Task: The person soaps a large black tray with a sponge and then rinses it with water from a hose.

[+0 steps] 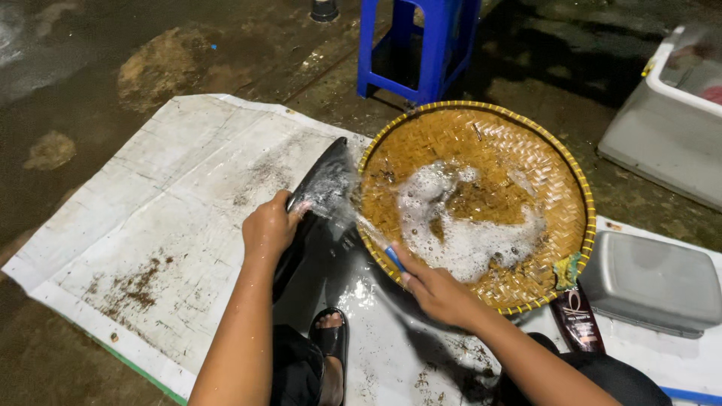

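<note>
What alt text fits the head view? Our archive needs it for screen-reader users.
A person's left hand holds a black shoe while the right hand scrubs it with a blue-handled brush. A round woven tray with soapy foam lies beside it on a wet white sheet, near a blue stool.

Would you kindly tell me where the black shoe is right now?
In the head view, the black shoe sits centre-left, held by the left hand, against the woven tray's left rim.

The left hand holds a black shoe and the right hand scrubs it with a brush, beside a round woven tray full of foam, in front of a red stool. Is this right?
Not quite: in the head view the stool is blue, not red. The left hand does hold the black shoe, and the right hand works the brush beside the foamy woven tray.
</note>
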